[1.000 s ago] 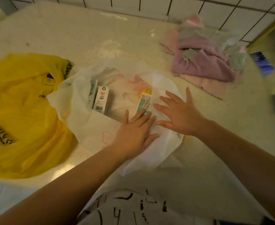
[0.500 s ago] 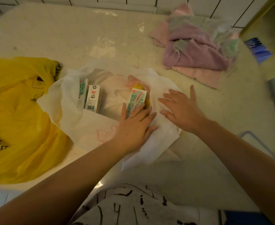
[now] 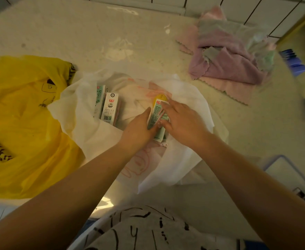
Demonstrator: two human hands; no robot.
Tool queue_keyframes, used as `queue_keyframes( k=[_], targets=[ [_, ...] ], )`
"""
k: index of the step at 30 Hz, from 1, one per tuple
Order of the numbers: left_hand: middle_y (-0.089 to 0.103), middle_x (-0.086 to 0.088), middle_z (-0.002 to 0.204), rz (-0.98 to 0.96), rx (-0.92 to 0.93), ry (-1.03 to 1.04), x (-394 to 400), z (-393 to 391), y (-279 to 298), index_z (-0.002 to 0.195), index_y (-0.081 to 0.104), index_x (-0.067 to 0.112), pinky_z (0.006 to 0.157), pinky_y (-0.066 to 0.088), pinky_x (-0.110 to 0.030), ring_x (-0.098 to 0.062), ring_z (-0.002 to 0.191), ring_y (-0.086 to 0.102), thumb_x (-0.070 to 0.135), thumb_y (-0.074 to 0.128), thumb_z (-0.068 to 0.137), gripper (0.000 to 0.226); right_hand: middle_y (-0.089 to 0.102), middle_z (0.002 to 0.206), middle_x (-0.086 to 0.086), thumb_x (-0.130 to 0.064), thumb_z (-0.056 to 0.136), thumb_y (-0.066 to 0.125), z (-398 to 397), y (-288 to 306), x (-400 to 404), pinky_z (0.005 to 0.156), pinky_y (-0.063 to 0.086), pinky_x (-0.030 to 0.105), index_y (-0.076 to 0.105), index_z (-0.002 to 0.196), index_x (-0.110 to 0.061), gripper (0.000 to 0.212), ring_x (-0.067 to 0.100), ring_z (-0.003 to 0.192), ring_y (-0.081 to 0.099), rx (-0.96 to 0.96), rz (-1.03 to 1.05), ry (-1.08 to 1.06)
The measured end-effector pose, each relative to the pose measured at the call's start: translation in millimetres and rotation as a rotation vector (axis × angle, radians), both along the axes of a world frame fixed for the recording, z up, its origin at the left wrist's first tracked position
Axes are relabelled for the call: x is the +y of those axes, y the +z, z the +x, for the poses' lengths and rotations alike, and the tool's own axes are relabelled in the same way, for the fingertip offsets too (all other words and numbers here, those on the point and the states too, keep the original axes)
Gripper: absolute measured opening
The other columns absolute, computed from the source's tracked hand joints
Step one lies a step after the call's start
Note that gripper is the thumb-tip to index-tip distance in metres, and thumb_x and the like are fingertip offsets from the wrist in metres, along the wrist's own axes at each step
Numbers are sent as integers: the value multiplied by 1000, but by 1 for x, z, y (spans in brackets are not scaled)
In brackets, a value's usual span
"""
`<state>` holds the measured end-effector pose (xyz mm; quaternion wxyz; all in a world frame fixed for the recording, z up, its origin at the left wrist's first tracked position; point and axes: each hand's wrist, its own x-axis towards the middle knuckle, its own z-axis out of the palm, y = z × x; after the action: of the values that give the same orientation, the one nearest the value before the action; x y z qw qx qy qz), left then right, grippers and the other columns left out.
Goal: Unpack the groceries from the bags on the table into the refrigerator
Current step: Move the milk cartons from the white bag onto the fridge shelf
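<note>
An open white bag (image 3: 94, 130) lies on the table's middle. Two small milk cartons (image 3: 110, 108) stand in its left part. On the right side of the bag, pale green cartons (image 3: 157, 116) lie between my hands, with a yellow item (image 3: 159, 97) just behind them. My left hand (image 3: 139, 129) presses against the cartons' left side. My right hand (image 3: 182, 121) covers their right side with fingers on top. Both hands grip these cartons together. A yellow plastic bag (image 3: 22, 123) lies at the left.
A pile of pink, purple and green cloths (image 3: 229, 56) sits at the back right of the table (image 3: 76, 33). A blue object (image 3: 294, 60) lies past the right edge. A tiled wall runs behind. A chair frame (image 3: 288, 170) shows at the lower right.
Both hands have left the bag's white flap and closed in on the green cartons, the right hand moving left onto them. The cartons now stick further out of the bag.
</note>
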<state>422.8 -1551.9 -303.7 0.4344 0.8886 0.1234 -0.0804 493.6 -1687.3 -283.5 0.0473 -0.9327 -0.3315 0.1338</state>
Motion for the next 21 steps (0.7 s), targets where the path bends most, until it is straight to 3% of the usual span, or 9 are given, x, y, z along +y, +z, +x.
queue_keyframes(
  k=[2,5,9,12,16,21],
  targets=[
    [64,-5,116,-33,-29,-1,0,0,-3,132,46,18,88,49,-40,-21,104,61,38,53,91,47,35,145,8,-45,95,41,-1,-2,1,95,38,39,21,147,-19,61,29,125,40,26,-37,-76],
    [65,-2,114,-112,-40,46,0,-1,-5,130,50,18,88,50,-39,-18,101,62,29,58,90,42,48,132,12,-46,95,41,-4,-6,6,90,38,39,19,148,-15,65,30,117,45,56,-29,-128],
    [67,1,112,-415,-13,178,5,-2,-8,124,58,16,86,54,-42,-17,96,66,18,65,85,40,51,130,11,-47,94,41,-8,-6,14,91,35,38,22,146,-13,65,29,117,45,-1,-24,-137],
    [65,0,110,-531,-16,281,8,-4,-9,124,55,11,85,55,-42,-19,98,64,7,67,83,42,51,131,10,-50,93,41,-9,-3,23,92,35,38,25,144,-13,66,29,117,45,-53,15,-149],
    [62,-2,104,-296,-242,271,18,-1,-10,123,55,19,75,53,-22,-12,92,60,12,71,77,50,47,136,9,-54,88,48,-3,4,45,98,34,39,21,147,-19,74,29,122,43,27,207,-230],
    [47,-2,119,13,-362,357,38,-2,-11,137,41,16,85,29,0,3,104,34,11,74,74,72,45,140,7,-48,82,61,12,8,82,106,34,42,31,143,-18,74,27,128,41,197,384,-317]
  ],
)
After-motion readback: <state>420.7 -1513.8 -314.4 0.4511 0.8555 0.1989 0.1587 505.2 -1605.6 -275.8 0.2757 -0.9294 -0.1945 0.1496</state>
